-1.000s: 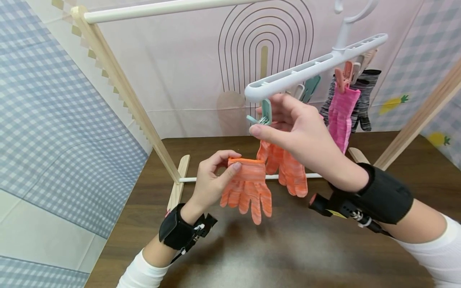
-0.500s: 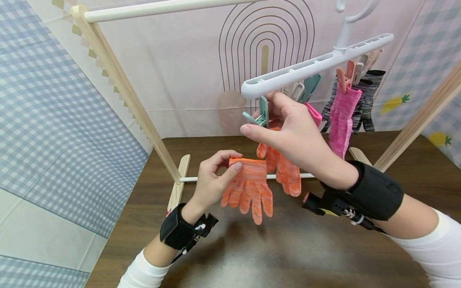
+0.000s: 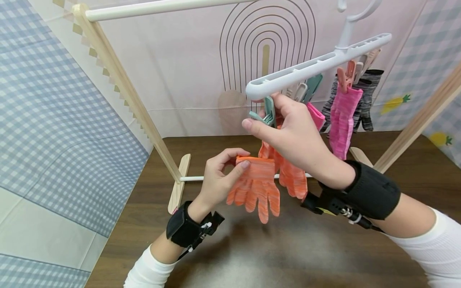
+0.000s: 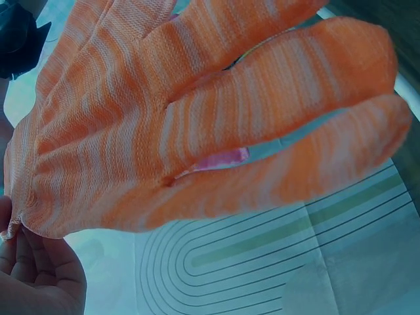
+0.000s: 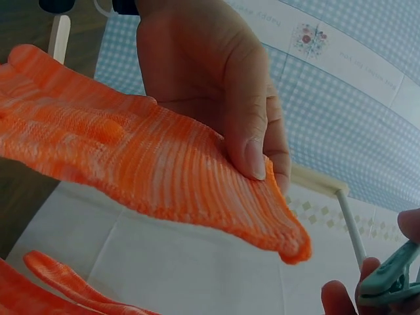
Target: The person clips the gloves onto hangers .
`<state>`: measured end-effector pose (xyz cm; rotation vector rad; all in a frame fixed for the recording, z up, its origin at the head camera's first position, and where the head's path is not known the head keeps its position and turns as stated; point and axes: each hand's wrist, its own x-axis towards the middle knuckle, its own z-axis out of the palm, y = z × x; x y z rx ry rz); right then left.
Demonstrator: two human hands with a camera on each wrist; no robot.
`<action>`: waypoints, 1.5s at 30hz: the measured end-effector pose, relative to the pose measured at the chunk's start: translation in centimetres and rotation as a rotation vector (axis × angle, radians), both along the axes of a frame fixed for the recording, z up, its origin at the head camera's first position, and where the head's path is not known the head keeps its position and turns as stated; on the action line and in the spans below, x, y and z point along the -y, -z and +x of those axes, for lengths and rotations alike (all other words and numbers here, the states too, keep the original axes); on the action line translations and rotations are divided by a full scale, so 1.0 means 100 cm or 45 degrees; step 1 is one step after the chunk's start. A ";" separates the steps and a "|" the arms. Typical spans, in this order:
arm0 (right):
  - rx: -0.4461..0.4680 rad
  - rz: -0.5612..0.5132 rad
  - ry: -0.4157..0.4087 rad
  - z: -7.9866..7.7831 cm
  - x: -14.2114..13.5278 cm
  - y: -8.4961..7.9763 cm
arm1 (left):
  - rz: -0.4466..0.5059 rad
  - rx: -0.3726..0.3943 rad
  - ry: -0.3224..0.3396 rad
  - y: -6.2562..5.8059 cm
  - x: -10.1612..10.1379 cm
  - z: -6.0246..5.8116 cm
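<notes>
My left hand (image 3: 224, 178) pinches an orange striped knit glove (image 3: 257, 176) at one corner of its cuff, thumb in front. The glove hangs fingers down, and in the right wrist view the cuff (image 5: 289, 246) spreads from the pinch. Above it, my right hand (image 3: 297, 132) holds a teal clothespin (image 3: 269, 112) between thumb and fingers, just under the near end of a white hanger (image 3: 288, 78). In the right wrist view the clothespin (image 5: 390, 279) is partly cut off by the frame's edge. A second orange glove (image 3: 293, 180) hangs behind my right hand, which hides its upper part.
Farther along the hanger, a pink clothespin (image 3: 345, 76) holds a pink glove (image 3: 343, 120), with black-grey gloves (image 3: 366, 100) beyond. Another teal clothespin (image 3: 312, 86) hangs nearer. A drying rack with a wooden post (image 3: 122, 88) and white top bar (image 3: 162, 9) stands on the brown table (image 3: 288, 248).
My left hand has moved slightly right with the orange glove, toward the clothespin. My right hand has shifted a little left and the clothespin has tilted in its fingers.
</notes>
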<state>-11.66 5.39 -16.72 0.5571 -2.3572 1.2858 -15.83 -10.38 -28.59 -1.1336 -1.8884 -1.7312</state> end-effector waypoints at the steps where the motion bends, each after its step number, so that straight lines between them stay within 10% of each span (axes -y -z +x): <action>1: 0.001 -0.003 -0.003 0.000 0.000 0.000 | 0.001 -0.002 0.003 0.000 -0.001 0.000; 45: 0.168 -0.215 -0.238 -0.006 -0.010 0.016 | 0.071 -0.027 0.023 -0.019 -0.026 -0.005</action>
